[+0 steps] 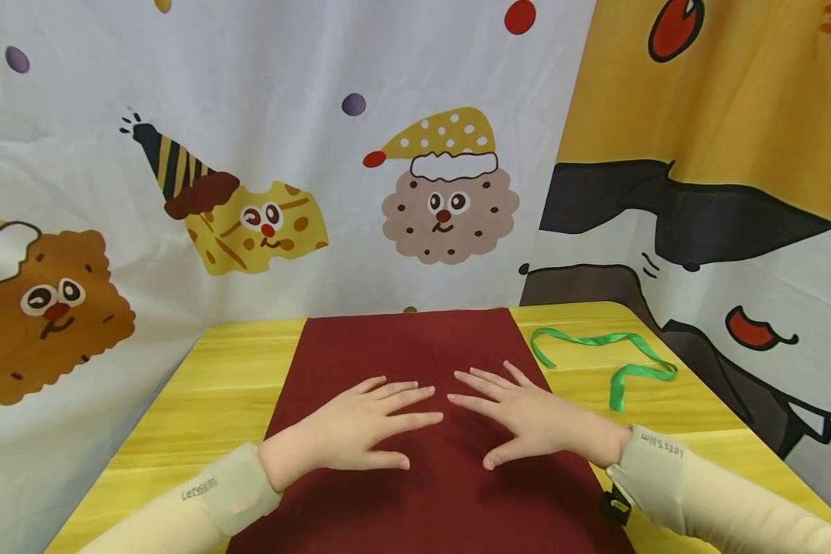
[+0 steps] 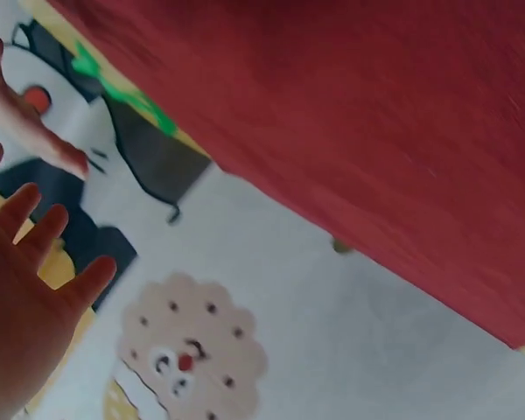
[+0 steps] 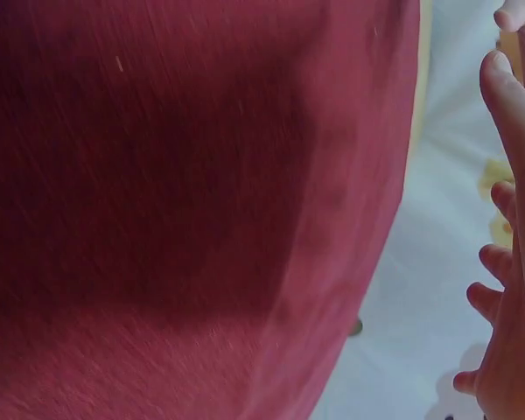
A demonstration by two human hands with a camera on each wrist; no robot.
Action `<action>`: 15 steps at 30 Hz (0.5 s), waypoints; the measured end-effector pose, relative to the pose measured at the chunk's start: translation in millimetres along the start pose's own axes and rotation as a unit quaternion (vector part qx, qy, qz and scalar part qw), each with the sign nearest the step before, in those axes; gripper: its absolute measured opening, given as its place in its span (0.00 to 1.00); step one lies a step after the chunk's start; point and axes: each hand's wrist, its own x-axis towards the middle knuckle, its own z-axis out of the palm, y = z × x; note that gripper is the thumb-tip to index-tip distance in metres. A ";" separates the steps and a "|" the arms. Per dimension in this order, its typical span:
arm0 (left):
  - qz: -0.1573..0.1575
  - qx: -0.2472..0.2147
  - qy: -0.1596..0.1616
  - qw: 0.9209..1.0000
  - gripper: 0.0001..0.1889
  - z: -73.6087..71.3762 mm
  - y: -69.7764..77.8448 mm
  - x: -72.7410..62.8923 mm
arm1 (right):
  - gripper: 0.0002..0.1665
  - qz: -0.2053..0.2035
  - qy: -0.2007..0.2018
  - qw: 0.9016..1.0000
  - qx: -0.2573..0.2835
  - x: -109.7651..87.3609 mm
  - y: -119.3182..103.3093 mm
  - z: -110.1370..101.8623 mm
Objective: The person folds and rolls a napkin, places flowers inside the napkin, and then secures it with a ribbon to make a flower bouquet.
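Observation:
Both hands hover over a dark red cloth (image 1: 415,346) laid down the middle of the table. The left hand (image 1: 360,427) has its fingers straight and spread, with nothing in it. Facing it, the right hand (image 1: 526,415) is spread the same way and holds nothing. A small gap separates the fingertips of the two hands. To the right of the cloth lies a loose green ribbon (image 1: 640,371), bent into a zigzag; the right hand is the nearer one to it. In the left wrist view the ribbon (image 2: 122,92) shows at the cloth's edge.
The yellow wood-grain table (image 1: 201,400) shows on both sides of the cloth. Behind it hangs a white curtain (image 1: 270,77) printed with cartoon snacks, and a cartoon animal print (image 1: 699,215) covers the right side. A small black item (image 1: 616,505) is by the right wrist.

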 end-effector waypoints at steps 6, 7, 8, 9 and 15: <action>0.070 0.026 0.021 0.997 0.36 3.3 23.6 5.7 | 0.58 -0.039 -0.001 0.999 0.011 -6.1 -12.0 9.2; 0.079 0.031 0.026 0.996 0.36 4.8 26.5 6.0 | 0.58 -0.046 0.001 0.999 0.013 -7.7 -12.9 11.6; 0.088 0.036 0.029 0.995 0.36 6.3 29.3 6.1 | 0.58 -0.052 0.003 0.999 0.016 -9.6 -13.5 14.2; 0.096 0.040 0.030 0.994 0.35 8.1 31.8 6.0 | 0.57 -0.058 0.005 0.998 0.015 -11.7 -14.0 16.7; 0.122 0.056 0.019 0.991 0.37 19.9 42.6 7.2 | 0.57 -0.073 0.014 0.997 0.011 -25.1 -14.7 25.3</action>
